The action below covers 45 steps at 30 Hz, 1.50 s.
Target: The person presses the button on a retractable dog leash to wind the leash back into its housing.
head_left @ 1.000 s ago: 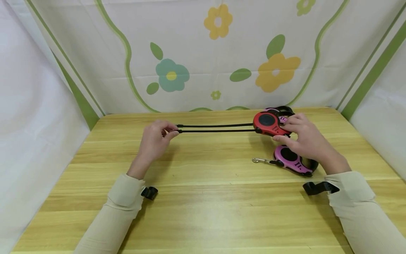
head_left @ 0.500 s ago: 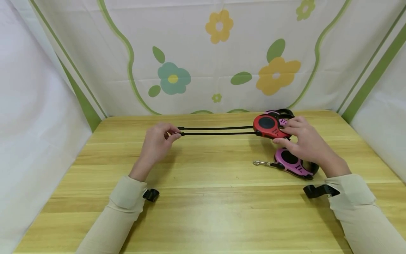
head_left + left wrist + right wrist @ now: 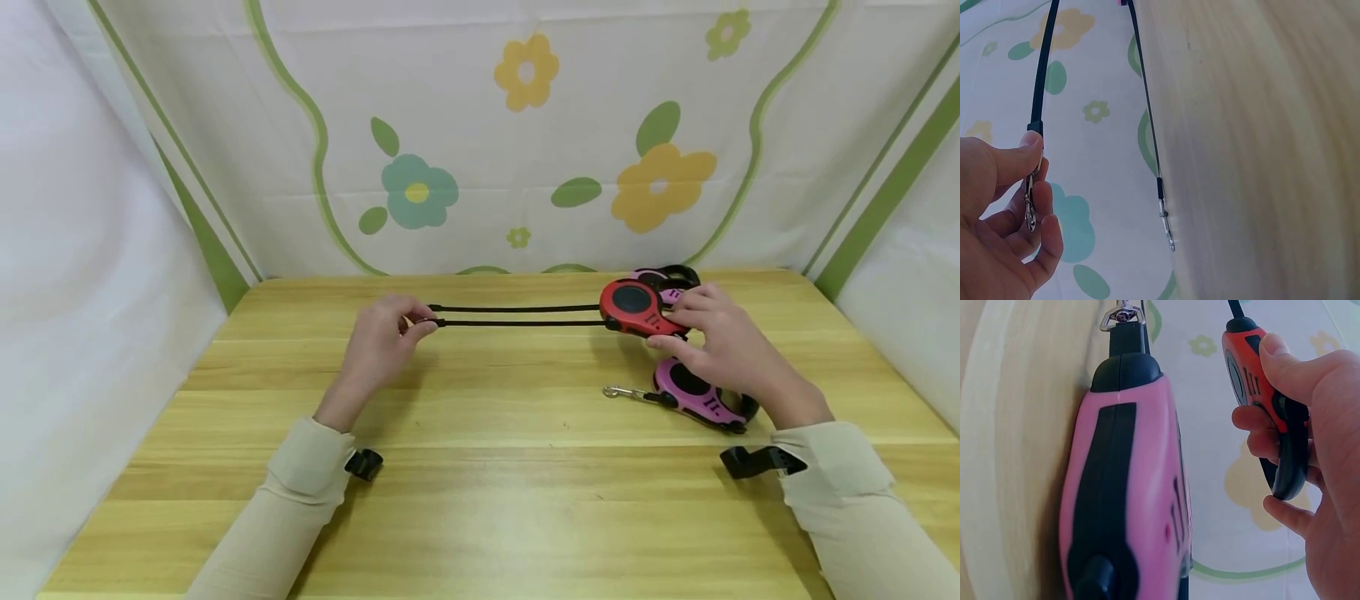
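Left hand (image 3: 382, 337) nearer red leash (image 3: 637, 307); cord shorter.

A leash reel (image 3: 693, 390) lies right on the table (image 3: 480, 508).

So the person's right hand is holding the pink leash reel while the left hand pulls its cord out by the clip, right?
Not quite: the right hand holds the red leash reel, as the head view shows. The pink leash reel lies on the table nearer the person, untouched. The rest stands: the left hand pinches the clip at the end of the red reel's cord.
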Motion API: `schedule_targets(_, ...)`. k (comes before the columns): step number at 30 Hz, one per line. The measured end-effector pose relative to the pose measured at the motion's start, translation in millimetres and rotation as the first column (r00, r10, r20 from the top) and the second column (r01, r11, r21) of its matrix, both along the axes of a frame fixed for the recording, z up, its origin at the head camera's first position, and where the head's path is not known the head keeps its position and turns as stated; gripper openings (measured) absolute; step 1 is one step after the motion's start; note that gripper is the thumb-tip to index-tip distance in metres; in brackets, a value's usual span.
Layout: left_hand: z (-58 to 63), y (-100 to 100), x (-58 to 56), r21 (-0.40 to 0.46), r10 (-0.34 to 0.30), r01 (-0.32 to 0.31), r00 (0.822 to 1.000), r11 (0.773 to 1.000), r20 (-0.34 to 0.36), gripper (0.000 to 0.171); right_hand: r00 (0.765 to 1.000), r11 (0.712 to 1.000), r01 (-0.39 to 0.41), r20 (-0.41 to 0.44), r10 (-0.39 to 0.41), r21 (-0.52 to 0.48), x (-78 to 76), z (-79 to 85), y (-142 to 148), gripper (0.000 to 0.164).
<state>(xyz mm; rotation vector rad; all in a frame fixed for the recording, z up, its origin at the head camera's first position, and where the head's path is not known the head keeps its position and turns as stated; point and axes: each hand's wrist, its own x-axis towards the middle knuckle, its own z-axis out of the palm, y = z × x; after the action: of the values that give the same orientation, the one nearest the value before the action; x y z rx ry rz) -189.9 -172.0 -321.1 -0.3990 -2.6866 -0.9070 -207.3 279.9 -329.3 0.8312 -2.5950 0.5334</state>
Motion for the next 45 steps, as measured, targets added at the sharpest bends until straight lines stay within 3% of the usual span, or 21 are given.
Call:
schedule_targets(21, -0.9, 5.3, -0.4, -0.012, -0.023, 0.023, 1.0, 1.0, -0.018, 0.01, 0.998, 1.0, -0.022, -0.057, 0.022, 0.0, -0.3, -4.0, -0.5, 0.033)
schedule_targets(45, -0.4, 8.6, 2.7, -0.03, -0.019, 0.018, 1.0, 0.999, 0.0, 0.009, 1.0, 1.0, -0.023, 0.004, 0.023, 0.01, 2.2, -3.7, -5.0, 0.027)
